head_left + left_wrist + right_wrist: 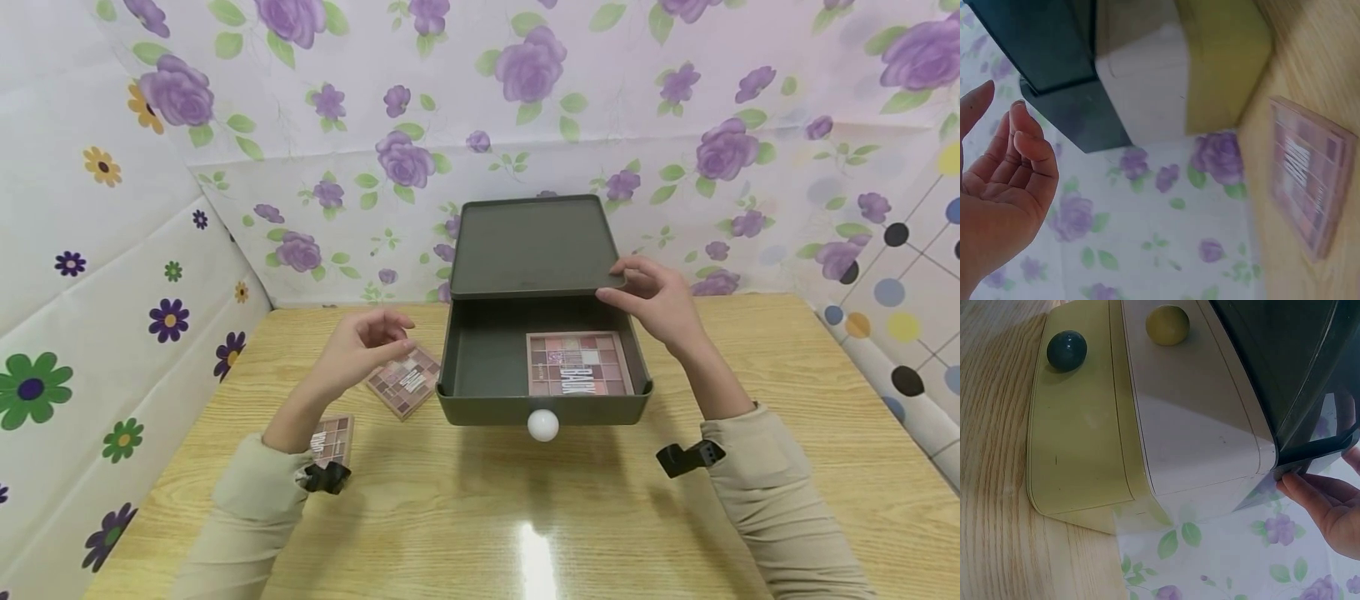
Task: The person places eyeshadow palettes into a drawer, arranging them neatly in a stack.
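A storage box with stacked drawers has a dark green top tier (536,246). Its dark green drawer (487,358), with a white knob (543,425), stands pulled out. Inside, on the right, lies an eyeshadow palette (577,364). My right hand (651,302) holds the box's top right front corner with thumb and fingers. My left hand (363,348), its fingers loosely curled around nothing, hovers left of the drawer. A second eyeshadow palette (405,383) lies on the table beyond that hand; a third palette (332,440) is partly hidden by the left wrist.
Below the dark tier, the right wrist view shows a whitish drawer (1197,412) with a yellow knob and a yellow-green drawer (1082,437) with a dark knob, both closed. The wooden table (420,517) meets flowered cloth (337,225) behind.
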A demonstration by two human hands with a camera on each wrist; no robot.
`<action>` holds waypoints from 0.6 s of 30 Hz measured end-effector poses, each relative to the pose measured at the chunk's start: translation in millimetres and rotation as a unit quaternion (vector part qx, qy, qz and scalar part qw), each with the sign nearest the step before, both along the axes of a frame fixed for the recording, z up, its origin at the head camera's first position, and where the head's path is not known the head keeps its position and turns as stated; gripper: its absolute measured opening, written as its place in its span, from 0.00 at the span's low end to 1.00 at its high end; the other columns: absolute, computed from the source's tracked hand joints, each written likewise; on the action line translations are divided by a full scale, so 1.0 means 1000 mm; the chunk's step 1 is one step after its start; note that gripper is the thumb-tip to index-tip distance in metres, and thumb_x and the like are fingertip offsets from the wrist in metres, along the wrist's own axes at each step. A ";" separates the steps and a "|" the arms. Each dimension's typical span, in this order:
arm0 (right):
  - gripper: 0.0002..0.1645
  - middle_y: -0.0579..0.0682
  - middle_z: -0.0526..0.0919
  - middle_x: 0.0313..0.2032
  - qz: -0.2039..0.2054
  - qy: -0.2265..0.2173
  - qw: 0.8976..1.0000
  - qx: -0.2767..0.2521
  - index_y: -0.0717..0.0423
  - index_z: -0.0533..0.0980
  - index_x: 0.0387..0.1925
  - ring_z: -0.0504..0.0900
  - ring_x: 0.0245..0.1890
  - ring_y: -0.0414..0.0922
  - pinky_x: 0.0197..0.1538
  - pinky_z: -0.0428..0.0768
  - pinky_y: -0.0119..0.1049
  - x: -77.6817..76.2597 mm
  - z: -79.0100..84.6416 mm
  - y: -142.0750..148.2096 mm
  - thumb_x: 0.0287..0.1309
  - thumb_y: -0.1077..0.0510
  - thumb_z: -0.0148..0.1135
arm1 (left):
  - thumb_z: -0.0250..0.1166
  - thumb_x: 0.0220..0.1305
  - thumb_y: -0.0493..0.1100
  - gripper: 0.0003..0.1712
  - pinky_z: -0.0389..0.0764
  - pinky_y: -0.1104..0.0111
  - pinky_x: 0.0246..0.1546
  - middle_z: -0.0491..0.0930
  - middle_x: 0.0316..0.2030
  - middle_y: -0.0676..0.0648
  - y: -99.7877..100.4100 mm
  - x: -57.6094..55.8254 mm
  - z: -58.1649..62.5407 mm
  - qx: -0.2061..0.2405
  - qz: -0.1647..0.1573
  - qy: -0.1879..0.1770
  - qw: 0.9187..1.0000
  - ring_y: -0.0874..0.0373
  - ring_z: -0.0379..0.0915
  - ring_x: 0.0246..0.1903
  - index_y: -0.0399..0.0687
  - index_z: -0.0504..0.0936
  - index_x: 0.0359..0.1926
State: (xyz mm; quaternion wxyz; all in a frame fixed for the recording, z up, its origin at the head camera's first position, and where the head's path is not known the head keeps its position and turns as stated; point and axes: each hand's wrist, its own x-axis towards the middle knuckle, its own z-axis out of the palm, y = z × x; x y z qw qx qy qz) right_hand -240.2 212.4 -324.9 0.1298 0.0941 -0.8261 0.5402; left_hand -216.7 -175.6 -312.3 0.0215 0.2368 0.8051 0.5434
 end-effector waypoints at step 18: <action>0.23 0.53 0.79 0.46 0.003 -0.001 1.000 -0.001 0.52 0.74 0.44 0.78 0.44 0.39 0.41 0.75 0.32 -0.002 -0.002 0.002 0.47 0.47 0.68 | 0.66 0.53 0.34 0.27 0.73 0.64 0.31 0.75 0.29 0.45 -0.042 -0.067 -0.049 -0.247 -0.091 -0.018 0.965 0.52 0.71 0.28 0.39 0.69 0.55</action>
